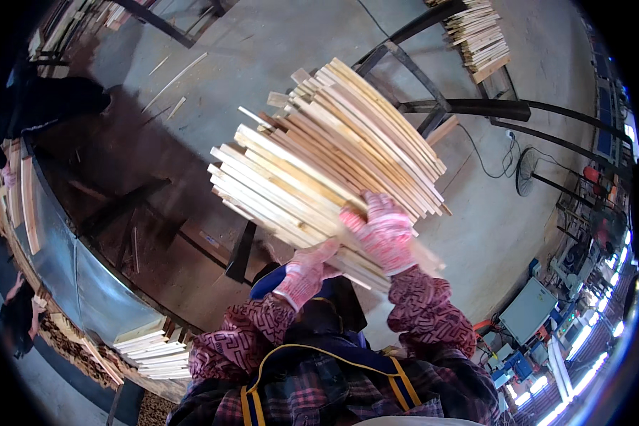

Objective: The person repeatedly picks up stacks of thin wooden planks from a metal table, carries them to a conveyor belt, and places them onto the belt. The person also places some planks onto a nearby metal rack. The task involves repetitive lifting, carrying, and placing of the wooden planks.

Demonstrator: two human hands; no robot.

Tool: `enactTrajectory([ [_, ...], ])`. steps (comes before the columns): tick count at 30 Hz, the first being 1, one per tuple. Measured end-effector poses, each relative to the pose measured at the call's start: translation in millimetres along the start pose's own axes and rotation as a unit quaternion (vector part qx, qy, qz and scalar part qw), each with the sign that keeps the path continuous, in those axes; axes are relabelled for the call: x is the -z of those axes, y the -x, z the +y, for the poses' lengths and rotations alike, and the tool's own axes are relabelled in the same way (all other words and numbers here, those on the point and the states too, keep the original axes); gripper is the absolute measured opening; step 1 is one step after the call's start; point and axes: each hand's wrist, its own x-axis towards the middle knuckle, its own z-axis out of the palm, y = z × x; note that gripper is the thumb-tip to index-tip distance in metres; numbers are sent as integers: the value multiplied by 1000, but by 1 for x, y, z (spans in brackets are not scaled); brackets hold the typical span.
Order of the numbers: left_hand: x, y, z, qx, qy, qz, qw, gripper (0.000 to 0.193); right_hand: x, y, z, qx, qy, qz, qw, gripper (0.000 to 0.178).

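Observation:
A broad stack of pale wooden strips [334, 142] lies in front of me, slanting from far left to near right. My right hand [383, 231], in a pink and white knit glove, is closed over strips at the stack's near end. Some wood by that hand is smeared by motion. My left hand [309, 270], gloved alike, is at the near left edge of the stack, its fingers pressed together against the strip edges. Its fingertips are partly hidden by the wood. Patterned sleeves cover both forearms.
A dark metal frame [433, 106] stands behind the stack. More strips are piled on a rack [490, 69] at the far right and at the lower left [153, 348]. A curved metal-topped table [85, 263] runs along the left, with other people beside it. A fan [525, 172] stands at right.

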Motion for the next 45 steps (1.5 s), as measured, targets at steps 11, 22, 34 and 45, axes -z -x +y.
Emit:
enactTrajectory([
  [11,-205,-242,106,-276,-407,-309,814,49,151,-190,151,-164,6,211,964,57],
  [22,-233,-390,105,68,-271,-370,886,29,48,-358,307,-181,65,126,973,77],
  [34,-185,-232,92,-222,-322,-332,858,56,12,-371,289,-226,77,135,962,80],
  [45,-76,-149,78,-297,-819,-5,492,65,-28,-210,171,59,-128,-59,988,74],
])
